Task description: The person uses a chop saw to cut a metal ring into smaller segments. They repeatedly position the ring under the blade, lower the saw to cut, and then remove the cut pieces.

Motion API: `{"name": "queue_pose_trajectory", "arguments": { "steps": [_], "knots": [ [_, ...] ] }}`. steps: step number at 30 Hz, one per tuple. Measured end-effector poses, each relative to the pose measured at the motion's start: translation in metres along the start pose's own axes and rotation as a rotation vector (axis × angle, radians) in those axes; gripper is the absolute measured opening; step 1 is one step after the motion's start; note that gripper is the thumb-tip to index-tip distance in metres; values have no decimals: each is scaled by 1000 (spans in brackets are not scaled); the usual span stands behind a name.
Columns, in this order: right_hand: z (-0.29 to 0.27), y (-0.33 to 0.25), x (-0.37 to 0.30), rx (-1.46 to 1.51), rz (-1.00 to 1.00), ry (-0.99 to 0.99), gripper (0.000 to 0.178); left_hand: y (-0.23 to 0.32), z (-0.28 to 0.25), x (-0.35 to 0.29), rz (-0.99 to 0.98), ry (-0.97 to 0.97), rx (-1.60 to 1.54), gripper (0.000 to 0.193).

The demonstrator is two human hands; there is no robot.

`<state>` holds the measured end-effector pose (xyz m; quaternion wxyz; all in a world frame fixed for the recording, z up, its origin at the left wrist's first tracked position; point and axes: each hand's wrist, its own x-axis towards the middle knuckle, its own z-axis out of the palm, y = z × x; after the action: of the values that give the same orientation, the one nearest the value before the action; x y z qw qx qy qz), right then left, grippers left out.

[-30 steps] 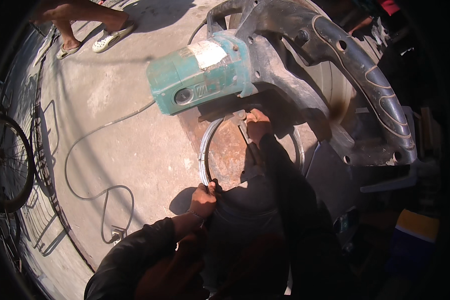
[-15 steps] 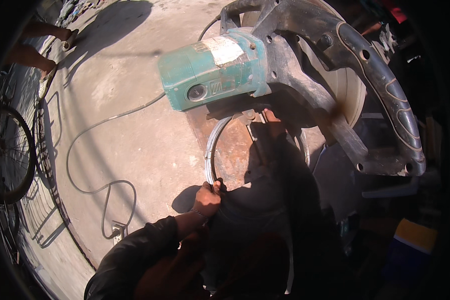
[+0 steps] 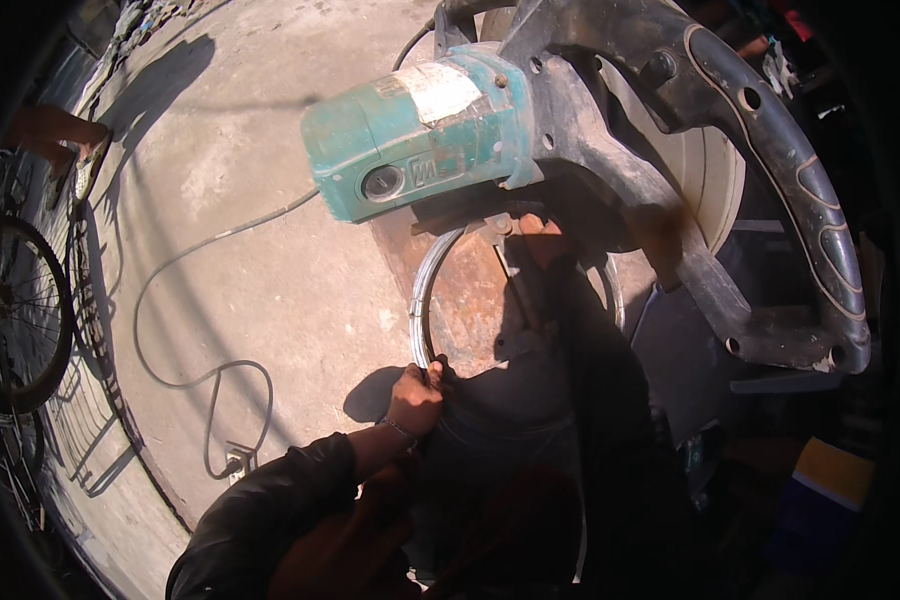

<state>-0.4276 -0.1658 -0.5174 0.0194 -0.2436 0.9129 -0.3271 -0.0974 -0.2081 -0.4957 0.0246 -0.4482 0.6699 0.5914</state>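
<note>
A coil of silvery metal wire (image 3: 421, 305) lies across the rusty metal base (image 3: 470, 300) of a cut-off saw. My left hand (image 3: 415, 396) is closed on the coil's near left side, thumb on top. At the coil's far side, my right hand (image 3: 544, 241) is closed beside the saw's clamp (image 3: 497, 229). Shadow hides most of its fingers and what they grip. Above it hangs the saw's head, with a teal motor (image 3: 410, 150), a black handle (image 3: 805, 200) and a pale round disc (image 3: 715, 190). Part of the coil's right side (image 3: 616, 290) shows past my dark right sleeve.
A grey power cord (image 3: 175, 250) runs from the saw over the concrete floor to a socket block (image 3: 238, 460). A bicycle wheel (image 3: 20, 310) stands at the left edge. Another person's foot (image 3: 90, 142) is at upper left. A yellow-and-dark-blue item (image 3: 830, 475) is at lower right.
The saw's head looks larger; its motor has shifted up and left, its handle end down and right. The other person's legs have moved left. My hands stay nearly in place.
</note>
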Motion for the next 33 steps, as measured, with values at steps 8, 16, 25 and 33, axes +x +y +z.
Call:
{"name": "queue_pose_trajectory", "arguments": {
  "steps": [8,16,25,33],
  "knots": [
    [-4,-8,-2,-150,-71,-26,41,4,3,-2,-26,17,-80,43],
    [19,28,18,-427,-233,-232,39,10,-1,-2,-1,1,-25,41],
    [-19,-49,8,-82,319,-291,52,34,-10,-16,-46,-24,-61,40],
    [-4,-17,5,43,261,-271,54,-11,5,1,5,20,-127,43]
  ]
}}
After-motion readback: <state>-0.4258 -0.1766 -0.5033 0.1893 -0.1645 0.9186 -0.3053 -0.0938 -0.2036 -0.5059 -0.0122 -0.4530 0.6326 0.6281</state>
